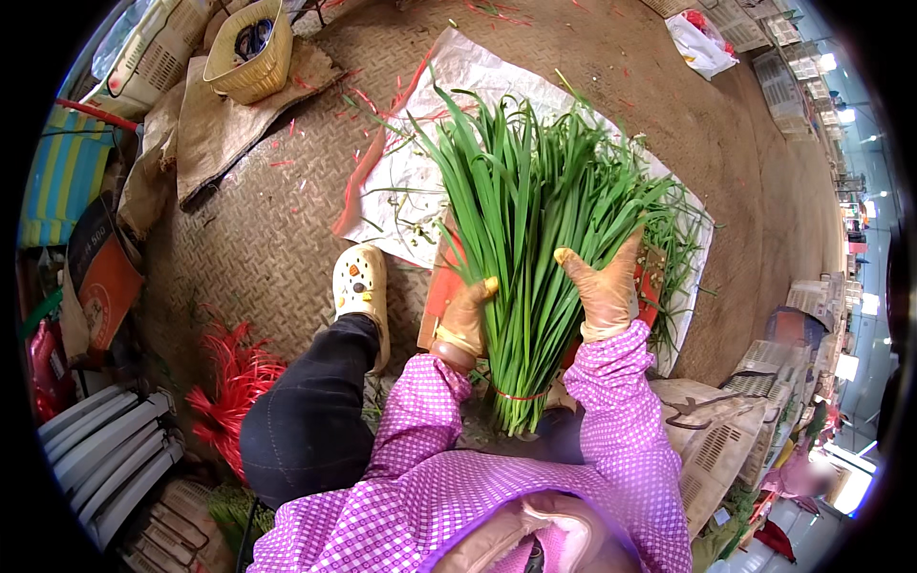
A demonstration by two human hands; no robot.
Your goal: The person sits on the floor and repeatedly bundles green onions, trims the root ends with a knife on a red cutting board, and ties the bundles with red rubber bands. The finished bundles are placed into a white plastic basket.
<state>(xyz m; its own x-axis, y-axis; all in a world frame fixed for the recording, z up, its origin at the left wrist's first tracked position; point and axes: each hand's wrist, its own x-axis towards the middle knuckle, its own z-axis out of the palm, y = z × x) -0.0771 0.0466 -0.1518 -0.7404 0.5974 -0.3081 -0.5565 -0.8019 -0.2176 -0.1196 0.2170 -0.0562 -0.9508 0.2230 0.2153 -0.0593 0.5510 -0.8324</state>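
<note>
A large bunch of green, flat-leaved chives (pixel 526 251) lies before me, leaf tips pointing away. A red tie (pixel 519 396) circles its pale stem ends near my body. My left hand (pixel 464 314), in a yellowish glove, rests against the left side of the stems, thumb up; its fingers are hidden by the bunch. On the right side, my gloved right hand (pixel 605 290) is spread, thumb wide apart from the fingers, touching the leaves. Beneath the bunch shows an orange-red board (pixel 445 279), mostly covered.
A white woven sheet (pixel 401 204) with loose leaves lies on the patterned floor (pixel 286 193). Red plastic strands (pixel 233 387) lie left of my leg. A yellow basket (pixel 251 54) stands at upper left. Plastic crates (pixel 709 451) line the right; folded stools (pixel 107 444) are lower left.
</note>
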